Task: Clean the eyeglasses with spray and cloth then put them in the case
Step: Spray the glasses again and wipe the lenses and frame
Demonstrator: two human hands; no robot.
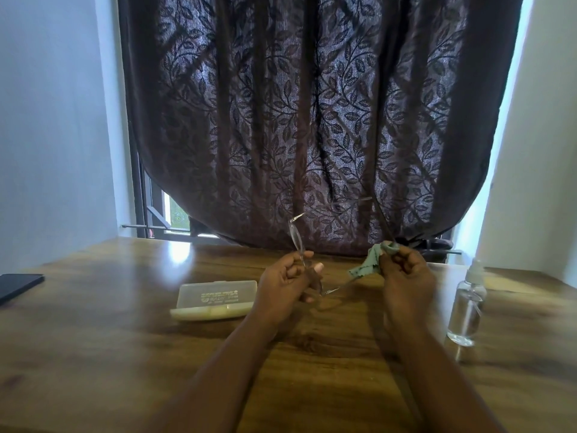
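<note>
My left hand (288,281) grips thin clear-lensed eyeglasses (296,237) by the frame, holding them on edge above the table, one lens sticking up past my fingers. One thin temple arm runs up to the right and down to my right hand (406,271), which pinches it inside a small green cloth (370,260). The other temple pokes out low between the hands. A closed translucent case (215,300) lies flat on the table just left of my left hand. A clear spray bottle (466,307) with a white nozzle stands upright to the right of my right hand.
The wooden table (93,339) reaches to a dark leaf-patterned curtain (312,120) over a window. A black phone (17,287) lies at the table's far left edge. White walls close in on both sides.
</note>
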